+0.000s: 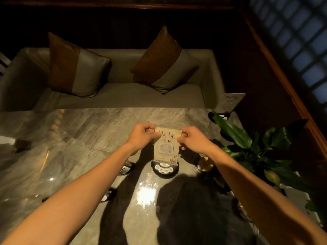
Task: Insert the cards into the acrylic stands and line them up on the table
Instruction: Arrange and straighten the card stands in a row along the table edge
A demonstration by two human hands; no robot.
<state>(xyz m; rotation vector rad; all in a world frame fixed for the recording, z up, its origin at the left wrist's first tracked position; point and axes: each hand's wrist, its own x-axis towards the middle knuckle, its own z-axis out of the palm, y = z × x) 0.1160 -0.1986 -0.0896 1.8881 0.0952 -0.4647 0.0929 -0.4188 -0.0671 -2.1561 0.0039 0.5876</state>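
Note:
A cream card (166,147) printed with characters and "06" stands upright in an acrylic stand whose black oval base (165,169) rests on the marble table (79,131). My left hand (143,136) pinches the card's top left corner. My right hand (190,138) pinches its top right corner. Another card in a stand (230,101) stands at the table's far right corner. Two more black stand bases (126,169) (107,196) lie half hidden under my left forearm.
A leafy green plant (253,147) crowds the table's right side, with a small glass (205,164) beside it. A beige sofa (123,98) with two brown-and-grey cushions runs behind the table. A dark object (22,145) lies at the left edge.

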